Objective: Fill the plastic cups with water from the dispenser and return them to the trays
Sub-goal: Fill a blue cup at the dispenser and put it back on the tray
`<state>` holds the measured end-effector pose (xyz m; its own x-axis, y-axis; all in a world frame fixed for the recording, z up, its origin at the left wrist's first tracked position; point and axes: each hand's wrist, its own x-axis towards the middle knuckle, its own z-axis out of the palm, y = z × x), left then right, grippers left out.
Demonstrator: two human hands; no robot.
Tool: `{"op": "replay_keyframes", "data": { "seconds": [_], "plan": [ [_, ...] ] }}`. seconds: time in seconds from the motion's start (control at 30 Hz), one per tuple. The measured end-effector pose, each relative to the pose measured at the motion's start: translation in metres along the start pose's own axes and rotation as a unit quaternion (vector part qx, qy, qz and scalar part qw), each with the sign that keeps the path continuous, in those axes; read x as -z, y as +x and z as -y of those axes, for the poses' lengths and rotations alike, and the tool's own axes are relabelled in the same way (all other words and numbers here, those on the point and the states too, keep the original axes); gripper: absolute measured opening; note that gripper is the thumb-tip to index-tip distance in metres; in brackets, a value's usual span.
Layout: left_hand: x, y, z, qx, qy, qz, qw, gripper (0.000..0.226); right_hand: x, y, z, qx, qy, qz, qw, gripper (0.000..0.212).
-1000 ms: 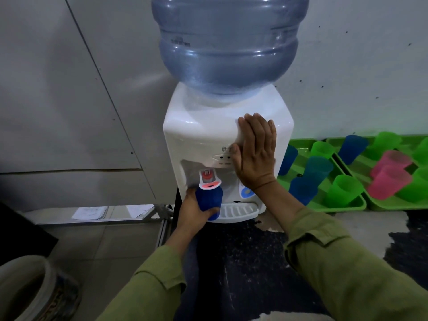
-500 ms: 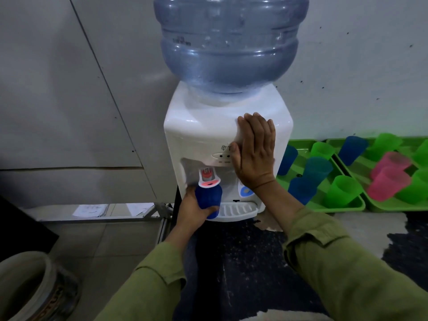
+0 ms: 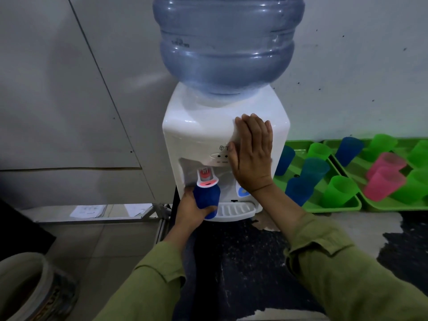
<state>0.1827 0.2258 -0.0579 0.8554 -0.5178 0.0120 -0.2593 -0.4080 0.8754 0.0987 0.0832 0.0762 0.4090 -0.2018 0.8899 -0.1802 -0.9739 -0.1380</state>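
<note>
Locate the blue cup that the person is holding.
In the head view, the blue cup is at centre, gripped by the left hand under the red tap of the dispenser, by the white drip tray's left end.

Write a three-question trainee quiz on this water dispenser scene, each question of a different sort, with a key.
1. Multiple choice: what colour is the cup that the left hand holds under the red tap? A green, B blue, C pink.
2. True or false: the right hand lies flat, fingers straight, against the front of the dispenser.
3. Fill the gap: from the person's view, the green trays sit to the ___ of the dispenser.
Key: 1 B; 2 true; 3 right.
</note>
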Motion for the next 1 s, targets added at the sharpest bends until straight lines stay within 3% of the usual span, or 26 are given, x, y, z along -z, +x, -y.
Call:
{"op": "replay_keyframes", "data": {
  "seconds": [0.17,0.23,0.33,0.47,0.53,0.6,0.73,1.0],
  "plan": [
    [0.001,-0.001,-0.002,-0.004,-0.012,0.005,1.000,0.079,0.015,-0.003,0.016,-0.062,0.122,-0.004,0.991,0.042],
    [0.001,-0.003,-0.003,-0.009,-0.020,0.004,1.000,0.078,0.022,-0.012,0.027,-0.060,0.116,-0.008,0.991,0.032],
    [0.002,-0.004,-0.006,-0.013,-0.004,0.000,1.000,0.079,0.027,-0.034,0.045,-0.130,0.129,0.110,0.977,0.033],
    [0.002,-0.005,-0.008,-0.014,-0.015,0.006,1.000,0.077,0.014,-0.045,0.049,-0.348,0.147,0.344,0.860,0.050],
    [0.002,-0.006,-0.007,-0.012,-0.017,0.008,1.000,0.074,0.007,-0.044,0.048,-0.417,0.217,0.363,0.805,0.046],
    [0.002,-0.006,-0.007,-0.006,-0.013,0.008,1.000,0.071,-0.001,-0.044,0.045,-0.452,0.253,0.357,0.777,0.038],
    [0.001,-0.006,-0.005,-0.002,-0.007,0.000,1.000,0.069,-0.011,-0.052,0.035,-0.453,0.239,0.387,0.767,0.028],
    [0.001,-0.003,-0.005,0.002,-0.002,0.006,1.000,0.058,-0.039,-0.076,0.028,-0.409,0.153,0.429,0.791,0.037]
  ]
}}
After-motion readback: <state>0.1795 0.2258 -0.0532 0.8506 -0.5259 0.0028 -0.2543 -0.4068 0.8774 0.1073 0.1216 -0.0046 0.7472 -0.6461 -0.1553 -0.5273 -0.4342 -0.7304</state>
